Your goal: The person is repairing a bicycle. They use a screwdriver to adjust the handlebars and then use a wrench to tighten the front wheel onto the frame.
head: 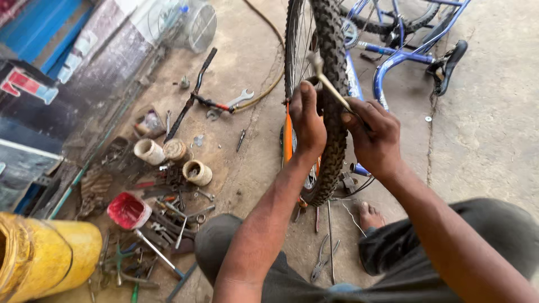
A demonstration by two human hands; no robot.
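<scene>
1. At about nine o'clock from the wheel, a yellow drum [48, 255] lies at the lower left edge of the concrete floor [494, 140].
2. Just right of the drum, at seven o'clock from the wheel, sit a red bowl [128, 210], three small round tins [175, 159] and a scatter of loose tools [168, 224]. A spanner [240, 98] lies further up, at about ten o'clock.
3. The left hand [307, 120] presses flat against the left flank of the knobby tyre [334, 95], its fingers curled onto the rubber and gripping it. The tyre stands upright in the middle of the view, directly ahead of the person at twelve o'clock.
4. The right hand [375, 134] sits at three o'clock of the tyre, its fingers closed around a thin metal lever [328, 84] that slants up toward eleven o'clock across the tread.
5. By judgement, the work goes best if the left hand holds the tyre steady while the lever tip stays close under the tyre's edge, worked in short strokes so that it does not slip or nip anything beneath the rubber.
6. A blue bicycle frame [393, 62] lies at one o'clock, and pliers [321, 259] rest on the floor at six o'clock, between the person's knees.
</scene>
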